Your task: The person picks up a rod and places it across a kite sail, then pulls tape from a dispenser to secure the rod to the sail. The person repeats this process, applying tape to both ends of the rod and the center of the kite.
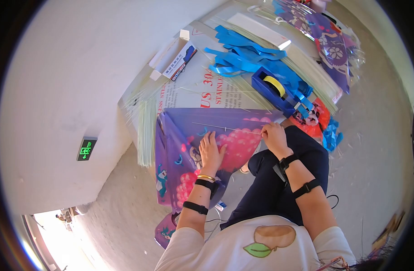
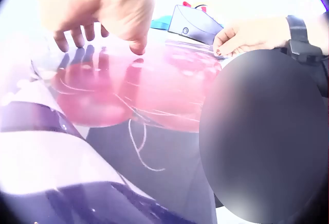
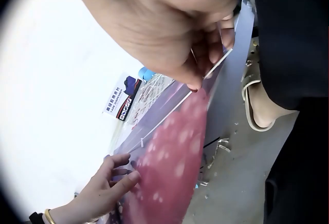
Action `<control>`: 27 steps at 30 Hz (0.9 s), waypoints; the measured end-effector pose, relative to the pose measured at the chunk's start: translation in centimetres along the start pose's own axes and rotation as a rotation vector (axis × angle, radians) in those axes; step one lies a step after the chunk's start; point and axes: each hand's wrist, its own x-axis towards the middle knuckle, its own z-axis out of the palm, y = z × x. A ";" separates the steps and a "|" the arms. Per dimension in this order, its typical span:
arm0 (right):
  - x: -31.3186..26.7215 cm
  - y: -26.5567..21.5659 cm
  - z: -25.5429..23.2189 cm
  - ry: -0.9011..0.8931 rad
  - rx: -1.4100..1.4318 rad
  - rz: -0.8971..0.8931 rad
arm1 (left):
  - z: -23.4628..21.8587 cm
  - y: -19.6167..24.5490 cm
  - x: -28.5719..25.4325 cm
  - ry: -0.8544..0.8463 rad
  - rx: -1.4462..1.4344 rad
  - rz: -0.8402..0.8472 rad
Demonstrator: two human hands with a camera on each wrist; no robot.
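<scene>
A purple sheet with pink balloon prints [image 1: 238, 147] lies over the table's near edge. Across it runs a thin white rod [image 1: 225, 129] with a small crosspiece. My right hand [image 1: 274, 137] pinches the rod's right end between thumb and fingers, as the right wrist view also shows at the rod [image 3: 167, 115]. Spread on the sheet, left of the pink print and below the rod, rests my left hand [image 1: 210, 153], its fingers extended. In the left wrist view its fingertips touch the glossy surface.
Behind the sheet are a blue tape dispenser [image 1: 272, 92] with yellow tape, blue ribbons [image 1: 238, 56], an open tape dispenser box [image 1: 175, 58] and bundles of thin pale rods [image 1: 146, 131]. More purple printed sheets [image 1: 335, 52] lie at the far right. My legs are below the table edge.
</scene>
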 end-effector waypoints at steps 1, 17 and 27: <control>0.0 0.1 0.0 0.023 -0.021 -0.036 | 0.0 -0.1 0.1 -0.009 0.024 0.010; 0.3 -1.0 -0.4 0.061 -0.085 -0.192 | -1.4 -1.0 2.4 -0.116 0.054 0.012; -2.0 -1.3 -1.4 -0.048 -0.126 -0.169 | -0.5 -1.7 -1.4 0.055 0.009 -0.006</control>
